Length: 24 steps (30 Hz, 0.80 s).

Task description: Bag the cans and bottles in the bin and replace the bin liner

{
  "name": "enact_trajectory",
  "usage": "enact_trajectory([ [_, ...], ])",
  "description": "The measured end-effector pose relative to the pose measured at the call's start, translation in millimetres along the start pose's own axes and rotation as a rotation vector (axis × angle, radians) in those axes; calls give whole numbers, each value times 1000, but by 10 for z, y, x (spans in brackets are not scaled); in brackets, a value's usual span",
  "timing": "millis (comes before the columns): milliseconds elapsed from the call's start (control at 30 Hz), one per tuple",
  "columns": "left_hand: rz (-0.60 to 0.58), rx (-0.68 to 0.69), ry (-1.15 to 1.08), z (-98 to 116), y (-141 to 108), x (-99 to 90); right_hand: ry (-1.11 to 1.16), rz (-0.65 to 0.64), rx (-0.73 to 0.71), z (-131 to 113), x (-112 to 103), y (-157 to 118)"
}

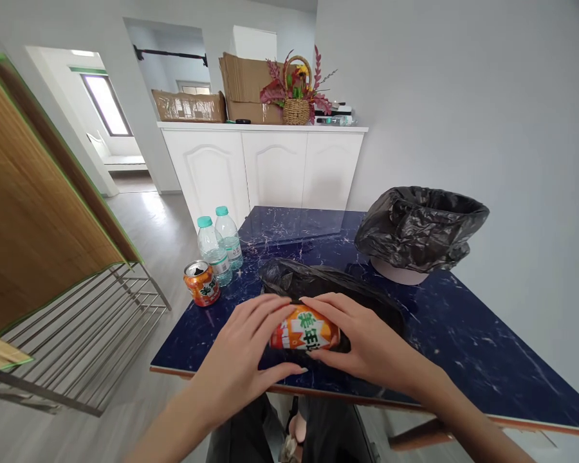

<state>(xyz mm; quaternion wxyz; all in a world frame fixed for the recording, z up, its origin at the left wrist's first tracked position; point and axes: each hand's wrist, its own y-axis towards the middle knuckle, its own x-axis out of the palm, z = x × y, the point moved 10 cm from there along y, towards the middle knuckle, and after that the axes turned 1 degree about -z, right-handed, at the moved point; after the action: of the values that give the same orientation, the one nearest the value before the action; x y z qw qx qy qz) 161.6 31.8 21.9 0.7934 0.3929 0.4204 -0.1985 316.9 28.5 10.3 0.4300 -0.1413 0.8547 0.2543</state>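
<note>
While my left hand (pixel 251 341) and right hand (pixel 364 334) share the orange can (pixel 305 329), even pressure matters

As the head view shows, my grip is full: both hands cup the can by the black bag (pixel 294 276), near the front edge of the desk (pixel 482 347). I'd press equally from both ends, set my left thumb firmly underneath, and mind the bag's loose folds near my right hand.

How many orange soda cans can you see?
2: one orange soda can stands on the table beside the water bottles; another can is sideways between the left hand and right hand. Black plastic bags might hide more.
</note>
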Motion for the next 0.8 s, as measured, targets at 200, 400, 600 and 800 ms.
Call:
enact_trajectory([
  [200, -42, -114, -73, -72, -213, 64, -2, 41, -123, -500, 18, 84],
  [400, 276, -549, -119, -963, -785, -341, 107, 67, -22, -170, 56, -43],
  [600, 464, -853, -6, -1713, -1387, -719, 80, 60, 159, 493, 170, -453],
  [800, 453, -878, -30, -1906, -1361, -625, 26, 88, 225, 829, 198, -709],
])
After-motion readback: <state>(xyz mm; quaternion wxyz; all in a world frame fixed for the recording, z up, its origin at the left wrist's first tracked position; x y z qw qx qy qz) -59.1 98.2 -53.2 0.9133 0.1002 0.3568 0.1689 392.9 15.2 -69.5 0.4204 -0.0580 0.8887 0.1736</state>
